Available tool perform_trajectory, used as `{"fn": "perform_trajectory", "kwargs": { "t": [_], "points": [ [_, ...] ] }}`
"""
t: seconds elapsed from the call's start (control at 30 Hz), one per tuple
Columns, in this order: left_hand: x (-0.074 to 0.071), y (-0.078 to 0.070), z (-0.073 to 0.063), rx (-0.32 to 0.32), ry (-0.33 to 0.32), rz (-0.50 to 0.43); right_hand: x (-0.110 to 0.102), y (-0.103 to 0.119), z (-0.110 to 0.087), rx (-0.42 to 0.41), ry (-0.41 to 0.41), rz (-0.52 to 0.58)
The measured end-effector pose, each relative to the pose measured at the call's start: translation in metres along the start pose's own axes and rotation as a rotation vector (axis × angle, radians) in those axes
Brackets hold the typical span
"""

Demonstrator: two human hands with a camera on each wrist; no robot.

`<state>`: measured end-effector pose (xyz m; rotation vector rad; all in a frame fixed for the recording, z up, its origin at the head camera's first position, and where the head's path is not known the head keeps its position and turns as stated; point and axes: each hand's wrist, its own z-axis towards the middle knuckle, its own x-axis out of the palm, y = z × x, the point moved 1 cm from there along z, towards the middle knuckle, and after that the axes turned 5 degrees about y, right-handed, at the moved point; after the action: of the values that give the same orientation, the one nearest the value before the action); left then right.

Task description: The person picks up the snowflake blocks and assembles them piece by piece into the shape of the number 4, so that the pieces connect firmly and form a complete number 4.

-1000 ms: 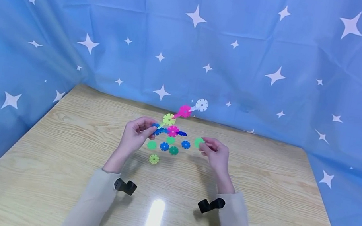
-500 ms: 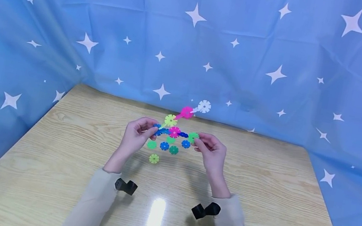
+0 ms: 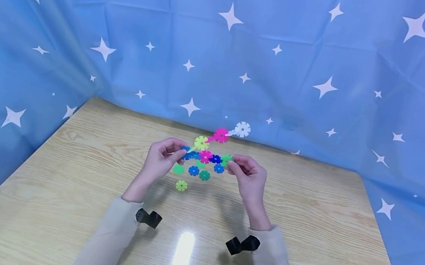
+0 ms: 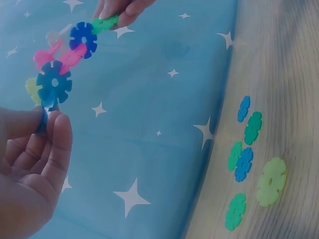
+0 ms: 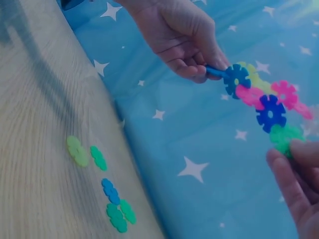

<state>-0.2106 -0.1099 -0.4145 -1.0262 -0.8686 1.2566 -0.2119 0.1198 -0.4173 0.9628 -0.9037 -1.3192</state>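
Observation:
Between both hands hangs a linked chain of notched plastic discs above the table. My left hand [image 3: 163, 154] pinches the blue disc [image 4: 42, 121] at its left end. My right hand [image 3: 249, 177] pinches a green disc [image 3: 226, 160] at the other end, touching the dark blue disc [image 4: 83, 40]. A pink disc [image 3: 205, 156] sits mid-chain. From the left end a second branch rises away: a yellow-green disc [image 3: 201, 143], a pink disc [image 3: 221, 135] and a clear white disc [image 3: 242, 129]. Fingertips hide part of both end discs.
Several loose discs lie on the wooden table [image 3: 79, 185] below the chain, among them a yellow-green disc [image 3: 181, 186], a blue disc [image 3: 194, 170] and a dark green disc [image 3: 204, 175]. A blue star-patterned curtain [image 3: 225, 59] hangs behind the table.
My right hand has moved left, bringing its green disc against the dark blue disc at the chain's end. The branch with the white disc has shifted slightly right and lower.

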Motion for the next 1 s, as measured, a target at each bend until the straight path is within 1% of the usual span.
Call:
{"fn": "perform_trajectory", "kwargs": {
  "t": [0.13, 0.23, 0.3, 0.4, 0.53, 0.63, 0.67, 0.73, 0.83, 0.9, 1.0],
  "points": [
    [0.0, -0.001, -0.001, 0.006, 0.001, 0.006, 0.0, 0.001, -0.001, -0.01, 0.011, 0.024],
    [0.0, 0.0, -0.001, 0.011, -0.002, 0.013, 0.001, 0.0, -0.002, -0.027, 0.004, 0.023],
    [0.0, 0.0, -0.001, 0.002, -0.009, 0.018, 0.002, 0.0, -0.002, -0.033, -0.003, 0.019],
    [0.002, -0.001, -0.001, -0.028, -0.01, 0.025, 0.003, 0.0, -0.002, -0.034, -0.01, 0.019],
    [0.005, -0.015, -0.005, -0.054, -0.01, 0.036, 0.004, -0.001, -0.003, -0.02, -0.006, 0.024],
    [0.006, -0.026, -0.006, -0.037, -0.012, 0.044, 0.006, -0.003, -0.004, -0.008, 0.0, 0.03],
    [0.005, -0.026, -0.006, -0.028, -0.006, 0.044, 0.006, -0.003, -0.005, -0.009, -0.004, 0.038],
    [0.005, -0.022, -0.004, -0.015, 0.01, 0.037, 0.007, -0.004, -0.005, -0.027, -0.022, 0.061],
    [0.004, -0.012, -0.002, -0.007, 0.035, 0.029, 0.008, -0.003, -0.004, -0.071, -0.056, 0.094],
    [0.004, -0.005, -0.001, -0.014, 0.037, 0.017, 0.009, -0.003, -0.004, -0.088, -0.066, 0.095],
    [0.005, -0.001, -0.001, -0.007, 0.032, -0.008, 0.009, -0.001, -0.004, -0.089, -0.07, 0.085]
  ]
}}
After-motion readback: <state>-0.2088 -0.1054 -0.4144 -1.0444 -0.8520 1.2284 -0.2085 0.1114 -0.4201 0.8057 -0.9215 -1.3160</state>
